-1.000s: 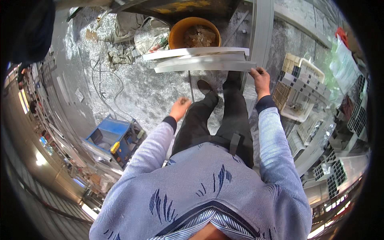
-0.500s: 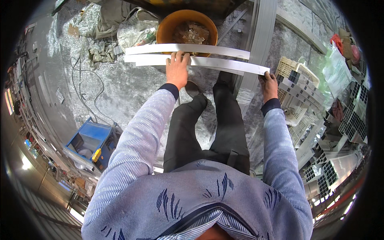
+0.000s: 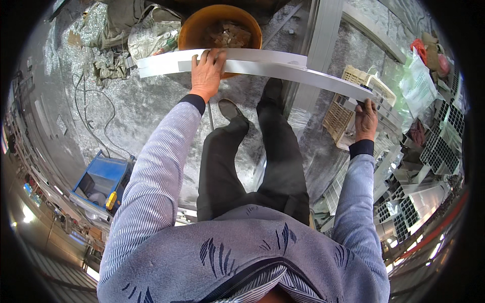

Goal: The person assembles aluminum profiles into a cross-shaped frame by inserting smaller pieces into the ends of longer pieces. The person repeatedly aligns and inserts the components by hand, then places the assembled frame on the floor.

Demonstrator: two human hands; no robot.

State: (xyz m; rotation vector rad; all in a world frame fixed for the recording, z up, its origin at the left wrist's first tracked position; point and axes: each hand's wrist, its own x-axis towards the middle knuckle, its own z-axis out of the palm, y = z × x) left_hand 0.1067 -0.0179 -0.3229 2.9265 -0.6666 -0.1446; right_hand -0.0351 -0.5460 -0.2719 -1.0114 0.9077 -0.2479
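Two long, pale strips, seemingly metal, lie across in front of my legs. The far white strip [image 3: 156, 65] reaches further left, and the near strip [image 3: 298, 74] reaches further right, bending in the fisheye view. Their long sides meet or overlap along the middle. My left hand [image 3: 206, 76] is closed over the strips near the left end of the near one, fingertips on the far strip. At the near strip's right end, my right hand [image 3: 366, 121] grips it between thumb and fingers; its underside is hidden.
Beyond the strips stands an orange-yellow tub [image 3: 184, 38] with scrap pieces inside. A beige plastic crate [image 3: 339, 118] and stacked metal profiles sit to the right. On the left are a blue bin [image 3: 103, 169] and a dark cable [image 3: 83, 118] across the floor.
The near strip has slid right with my right hand, which is further out. A gap between the strips has closed. My left hand and the far strip appear slightly further left as the view shifted.
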